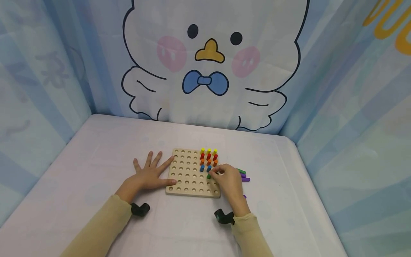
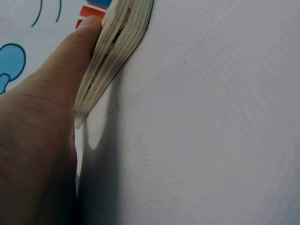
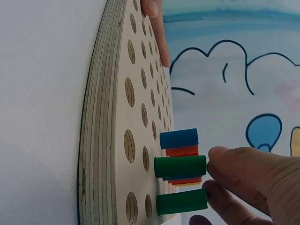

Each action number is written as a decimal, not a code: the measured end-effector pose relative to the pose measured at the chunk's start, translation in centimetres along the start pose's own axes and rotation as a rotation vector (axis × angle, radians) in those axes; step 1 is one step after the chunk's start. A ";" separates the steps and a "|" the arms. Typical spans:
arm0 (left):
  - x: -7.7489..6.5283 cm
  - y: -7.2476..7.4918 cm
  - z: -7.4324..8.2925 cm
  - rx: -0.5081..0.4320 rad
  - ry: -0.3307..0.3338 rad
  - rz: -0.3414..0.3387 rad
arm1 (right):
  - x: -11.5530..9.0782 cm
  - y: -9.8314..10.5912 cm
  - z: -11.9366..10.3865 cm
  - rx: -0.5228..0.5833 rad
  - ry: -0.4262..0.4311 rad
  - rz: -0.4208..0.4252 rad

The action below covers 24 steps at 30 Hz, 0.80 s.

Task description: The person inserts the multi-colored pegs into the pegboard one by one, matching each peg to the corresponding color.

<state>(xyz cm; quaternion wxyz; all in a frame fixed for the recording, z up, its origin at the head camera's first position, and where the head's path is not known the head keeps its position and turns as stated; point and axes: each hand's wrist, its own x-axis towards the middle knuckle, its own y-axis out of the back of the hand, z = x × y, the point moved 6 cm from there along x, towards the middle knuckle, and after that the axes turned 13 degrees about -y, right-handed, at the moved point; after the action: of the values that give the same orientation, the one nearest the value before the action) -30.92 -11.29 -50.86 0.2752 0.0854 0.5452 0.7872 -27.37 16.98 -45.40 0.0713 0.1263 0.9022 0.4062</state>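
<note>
A wooden peg board [image 1: 187, 192] lies on the table, its right columns filled with yellow, red, orange and blue pegs [image 1: 202, 168]. My right hand [image 1: 229, 180] is over the board's right side, thumb and fingertip at the top end of a green peg [image 3: 180, 166] that stands in the row in front of the blue ones. Beside it stands a second green peg [image 3: 182, 201], close under the fingers. With fingers spread, my left hand [image 1: 149, 176] rests at the board's left edge. Its thumb lies over the board's rim and its index fingertip touches the left side.
To the right of the board, partly behind the right hand, lie loose purple pegs [image 1: 245, 180] and a loose green peg [image 1: 241, 171]. A white cloth covers the table [image 1: 179, 228]. Behind it hangs a curtain [image 1: 205, 107] with a cartoon bird.
</note>
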 end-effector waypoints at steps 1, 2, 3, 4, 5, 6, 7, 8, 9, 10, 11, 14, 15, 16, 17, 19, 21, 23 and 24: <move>0.0 0.0 0.0 0.003 -0.002 -0.001 | 0.0 0.0 0.0 0.003 -0.007 -0.005; 0.0 0.1 0.1 0.003 -0.005 -0.003 | 0.0 0.0 0.0 0.003 -0.008 -0.008; 0.0 0.1 0.1 0.005 -0.003 -0.006 | 0.0 0.0 0.0 0.005 -0.010 -0.012; 0.0 0.1 0.2 0.006 -0.002 -0.007 | -0.1 0.0 0.0 0.009 -0.012 -0.015; 0.0 0.2 0.2 0.007 -0.001 -0.006 | 0.0 0.0 0.1 0.011 -0.015 -0.016; 0.0 0.2 0.3 0.007 -0.002 -0.005 | 0.0 0.0 0.1 0.011 -0.013 -0.017; 0.0 0.2 0.3 0.007 -0.002 -0.003 | 0.0 0.1 0.1 0.012 -0.014 -0.017; 0.0 0.2 0.3 0.007 -0.002 -0.001 | 0.0 0.1 0.1 0.011 -0.017 -0.016; 0.0 0.2 0.3 0.008 -0.003 0.000 | 0.1 0.1 0.2 0.012 -0.022 -0.017; 0.0 0.2 0.3 0.008 -0.002 0.001 | 0.1 0.1 0.2 0.009 -0.023 -0.016; 0.0 0.2 0.3 0.009 -0.002 0.002 | 0.1 0.1 0.3 0.005 -0.027 -0.015; -0.1 0.2 0.3 0.005 -0.003 0.004 | 0.3 0.2 0.5 -0.003 -0.042 -0.010; -0.1 0.3 0.3 0.004 -0.004 0.004 | 0.3 0.3 0.5 -0.005 -0.045 -0.006; -0.2 0.3 0.3 0.002 -0.004 0.004 | 0.4 0.4 0.6 -0.007 -0.046 0.000; -0.2 0.3 0.4 0.001 -0.005 0.004 | 0.5 0.5 0.7 -0.009 -0.050 0.005; -0.2 0.3 0.4 0.000 -0.006 0.003 | 0.8 0.8 0.9 -0.010 -0.052 0.020; -0.1 0.3 0.3 0.001 -0.007 0.004 | 1.1 1.2 1.1 -0.016 -0.055 0.036; -0.1 0.2 0.2 0.001 -0.008 0.006 | 1.4 1.7 1.3 -0.023 -0.056 0.047; -0.1 0.2 0.2 0.001 -0.008 0.007 | 1.6 2.0 1.5 -0.026 -0.056 0.053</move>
<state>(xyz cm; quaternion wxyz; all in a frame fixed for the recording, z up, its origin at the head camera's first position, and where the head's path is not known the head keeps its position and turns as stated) -30.83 -11.23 -50.55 0.2746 0.0906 0.5443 0.7875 -28.25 19.74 -44.92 0.0874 0.1604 0.8909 0.4158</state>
